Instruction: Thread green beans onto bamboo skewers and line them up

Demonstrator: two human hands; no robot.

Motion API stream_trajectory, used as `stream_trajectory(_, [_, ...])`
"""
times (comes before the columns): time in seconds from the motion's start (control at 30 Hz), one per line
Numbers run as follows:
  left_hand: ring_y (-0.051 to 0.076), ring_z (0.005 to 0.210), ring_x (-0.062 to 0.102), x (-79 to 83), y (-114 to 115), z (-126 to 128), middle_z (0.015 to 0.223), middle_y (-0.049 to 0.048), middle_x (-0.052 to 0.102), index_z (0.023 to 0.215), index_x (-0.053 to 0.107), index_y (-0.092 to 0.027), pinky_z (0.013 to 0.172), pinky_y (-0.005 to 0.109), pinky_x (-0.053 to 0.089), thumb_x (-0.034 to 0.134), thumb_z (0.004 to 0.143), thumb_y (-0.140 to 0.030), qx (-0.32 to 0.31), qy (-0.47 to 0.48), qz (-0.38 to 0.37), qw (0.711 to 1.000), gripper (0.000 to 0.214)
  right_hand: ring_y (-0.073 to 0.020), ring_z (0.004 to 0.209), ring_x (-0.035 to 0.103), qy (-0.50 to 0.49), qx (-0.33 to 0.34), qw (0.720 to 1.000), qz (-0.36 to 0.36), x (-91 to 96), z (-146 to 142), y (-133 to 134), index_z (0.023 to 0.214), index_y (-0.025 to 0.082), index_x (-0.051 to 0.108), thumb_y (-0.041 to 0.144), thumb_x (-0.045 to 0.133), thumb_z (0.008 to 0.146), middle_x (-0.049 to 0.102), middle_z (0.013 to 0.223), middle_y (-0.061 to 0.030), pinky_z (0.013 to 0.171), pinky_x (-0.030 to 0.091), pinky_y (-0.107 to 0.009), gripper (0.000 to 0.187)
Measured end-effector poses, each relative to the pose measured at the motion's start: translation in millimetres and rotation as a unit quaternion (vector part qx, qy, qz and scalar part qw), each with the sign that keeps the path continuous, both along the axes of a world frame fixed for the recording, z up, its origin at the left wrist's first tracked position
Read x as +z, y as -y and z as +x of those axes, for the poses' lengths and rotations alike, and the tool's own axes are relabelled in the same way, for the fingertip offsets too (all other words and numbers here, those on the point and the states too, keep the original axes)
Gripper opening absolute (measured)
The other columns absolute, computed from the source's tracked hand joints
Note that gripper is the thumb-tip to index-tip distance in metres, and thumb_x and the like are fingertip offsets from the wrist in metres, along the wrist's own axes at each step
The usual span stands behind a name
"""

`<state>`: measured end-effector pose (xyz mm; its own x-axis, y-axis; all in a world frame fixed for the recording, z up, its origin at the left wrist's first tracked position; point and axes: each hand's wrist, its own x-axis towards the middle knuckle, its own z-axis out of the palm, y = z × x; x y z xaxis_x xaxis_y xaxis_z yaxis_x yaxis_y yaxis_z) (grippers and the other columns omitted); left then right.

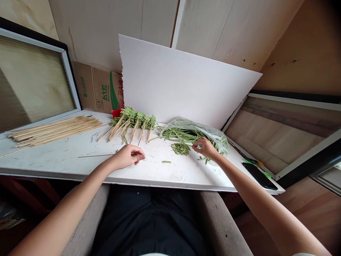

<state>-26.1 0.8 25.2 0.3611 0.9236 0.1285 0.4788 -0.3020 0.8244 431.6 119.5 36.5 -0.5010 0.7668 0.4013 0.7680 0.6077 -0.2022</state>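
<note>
My left hand (128,156) is closed above the white tabletop, thumb against curled fingers. A thin bamboo skewer (93,155) runs into it from the left; the rest of the skewer is hidden by the hand. My right hand (204,146) pinches at the right edge of a small pile of cut green bean pieces (180,148), with a piece at its fingertips. One loose bean piece (167,161) lies between the hands. Behind the right hand, long green beans (183,134) spill from a clear plastic bag (213,131).
Many bare bamboo skewers (55,129) lie at the left. Skewered beans (135,117) are stacked at the back, sticks toward me. A white board (183,81) leans behind, beside a cardboard box (98,87). A black phone (259,175) rests near the right edge.
</note>
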Motion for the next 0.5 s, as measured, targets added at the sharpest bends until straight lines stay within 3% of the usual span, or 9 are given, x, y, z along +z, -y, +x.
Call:
stream_trajectory(0.27, [0.02, 0.066, 0.068, 1.8, 2.1, 2.1, 0.068, 0.0048, 0.074, 0.089, 0.079, -0.018, 0.065, 0.027, 0.051, 0.071, 0.087, -0.049, 0.005, -0.011, -0.003, 1.0, 0.032, -0.032, 0.097, 0.068, -0.071, -0.053, 0.996, -0.032, 1.0, 5.1, 2.3, 0.093, 0.023, 0.082, 0.055, 0.071, 0.09, 0.079, 0.094, -0.01, 0.072, 0.056, -0.04, 0.034])
stream_trajectory(0.5, [0.02, 0.066, 0.068, 2.8, 1.8, 1.3, 0.068, 0.0048, 0.074, 0.09, 0.079, -0.017, 0.065, 0.027, 0.052, 0.072, 0.086, -0.049, 0.007, -0.009, -0.004, 1.0, 0.033, -0.0313, 0.097, 0.068, -0.084, -0.069, 0.994, -0.015, 6.2, -0.7, 0.1, 0.097, 0.022, 0.082, 0.062, 0.068, 0.091, 0.078, 0.1, -0.0116, 0.072, 0.057, -0.039, 0.042])
